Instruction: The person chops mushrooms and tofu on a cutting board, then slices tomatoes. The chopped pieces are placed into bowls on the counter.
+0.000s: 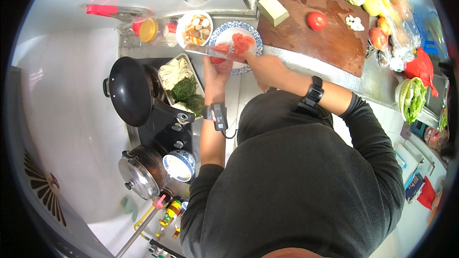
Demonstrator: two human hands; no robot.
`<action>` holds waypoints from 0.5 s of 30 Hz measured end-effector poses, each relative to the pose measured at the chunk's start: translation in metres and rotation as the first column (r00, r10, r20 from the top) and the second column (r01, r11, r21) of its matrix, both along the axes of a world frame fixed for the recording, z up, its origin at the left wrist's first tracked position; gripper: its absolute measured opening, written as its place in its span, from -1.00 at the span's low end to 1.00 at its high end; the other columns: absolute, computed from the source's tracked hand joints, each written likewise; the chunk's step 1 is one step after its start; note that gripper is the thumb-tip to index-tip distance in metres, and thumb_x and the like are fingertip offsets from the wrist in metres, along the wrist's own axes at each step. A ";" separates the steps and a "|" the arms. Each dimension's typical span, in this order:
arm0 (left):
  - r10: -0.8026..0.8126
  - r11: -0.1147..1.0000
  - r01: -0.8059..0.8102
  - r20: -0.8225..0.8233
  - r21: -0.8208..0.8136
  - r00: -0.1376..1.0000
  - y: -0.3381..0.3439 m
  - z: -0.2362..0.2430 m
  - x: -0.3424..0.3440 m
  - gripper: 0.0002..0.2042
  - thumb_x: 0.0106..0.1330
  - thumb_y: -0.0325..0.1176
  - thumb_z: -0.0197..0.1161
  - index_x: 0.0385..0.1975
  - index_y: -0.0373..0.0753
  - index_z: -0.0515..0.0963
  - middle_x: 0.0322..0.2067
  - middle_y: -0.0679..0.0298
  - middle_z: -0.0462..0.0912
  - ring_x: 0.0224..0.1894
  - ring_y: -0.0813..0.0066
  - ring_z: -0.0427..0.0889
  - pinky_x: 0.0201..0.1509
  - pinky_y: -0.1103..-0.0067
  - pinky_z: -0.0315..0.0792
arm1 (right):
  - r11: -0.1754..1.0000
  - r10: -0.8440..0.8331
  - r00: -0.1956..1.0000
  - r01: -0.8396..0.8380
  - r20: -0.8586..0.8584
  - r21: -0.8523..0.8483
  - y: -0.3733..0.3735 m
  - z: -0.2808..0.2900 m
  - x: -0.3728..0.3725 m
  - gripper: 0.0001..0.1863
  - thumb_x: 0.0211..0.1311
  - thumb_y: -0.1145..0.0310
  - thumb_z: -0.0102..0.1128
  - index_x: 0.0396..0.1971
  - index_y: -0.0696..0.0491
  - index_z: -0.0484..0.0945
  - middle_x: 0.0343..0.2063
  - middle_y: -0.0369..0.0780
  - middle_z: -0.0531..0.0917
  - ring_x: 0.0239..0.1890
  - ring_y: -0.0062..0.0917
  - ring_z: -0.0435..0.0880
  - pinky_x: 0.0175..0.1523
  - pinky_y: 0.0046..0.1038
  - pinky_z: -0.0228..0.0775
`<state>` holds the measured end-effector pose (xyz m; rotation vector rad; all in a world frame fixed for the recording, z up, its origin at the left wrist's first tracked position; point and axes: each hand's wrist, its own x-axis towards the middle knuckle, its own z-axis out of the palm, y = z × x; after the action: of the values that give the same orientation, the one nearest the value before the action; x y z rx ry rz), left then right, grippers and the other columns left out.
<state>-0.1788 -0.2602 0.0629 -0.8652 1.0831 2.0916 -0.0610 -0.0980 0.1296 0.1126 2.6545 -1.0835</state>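
Note:
My left hand (219, 70) is closed round a red tomato (218, 60), over the near edge of a blue-and-white patterned plate (257, 36). Cut tomato pieces (242, 43) lie on that plate. My right hand (260, 69) grips a kitchen knife (233, 56), its blade pointing left and lying across the tomato. Part of the tomato is hidden behind the blade and my fingers. To the right, a whole tomato (316, 21), peeled garlic cloves (354, 23) and a pale block (273, 9) rest on a brown cutting board (330, 50).
Left of the plate stands a white bowl (180, 31) of cut food. A black wok (129, 91) sits on the stove beside a tray (198, 74) of noodles and greens. Nearer are a lidded pot (138, 174) and a patterned bowl (180, 176). Fruit (377, 38) lines the board's right.

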 end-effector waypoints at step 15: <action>0.015 0.998 -0.009 0.097 -0.056 0.995 0.015 -0.017 0.011 -0.51 0.28 0.04 0.18 0.00 -0.24 0.44 -0.11 0.13 0.50 -0.15 0.28 0.50 -0.04 0.40 0.48 | 0.994 0.008 0.995 0.004 -0.100 0.113 -0.009 -0.007 -0.015 -0.61 0.11 0.50 0.03 -0.01 0.08 0.27 -0.51 -0.03 0.64 -0.42 -0.09 0.67 -0.41 -0.12 0.46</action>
<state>-0.1682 -0.2452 0.0461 -0.9927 1.0911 2.0151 -0.0765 -0.1065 0.1230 0.0797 2.8048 -0.9620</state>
